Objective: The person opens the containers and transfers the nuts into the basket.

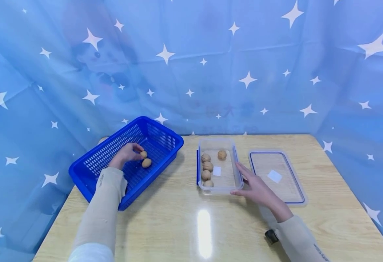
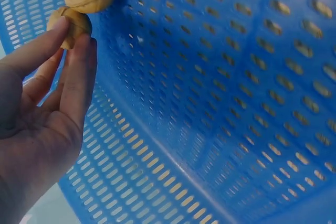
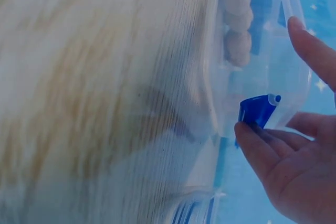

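The left hand (image 1: 126, 153) pinches a walnut (image 2: 76, 20) it partly hides; the right hand (image 1: 257, 187), fingers spread, touches the clear container (image 1: 219, 190) to its left.

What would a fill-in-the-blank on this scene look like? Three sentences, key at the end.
1. The left hand pinches a walnut inside a basket whose colour is ____.
2. In the head view, the clear container holds ____ walnuts.
3. In the head view, the lid lies to the ____ of the clear container.

Missing words: blue; five; right.
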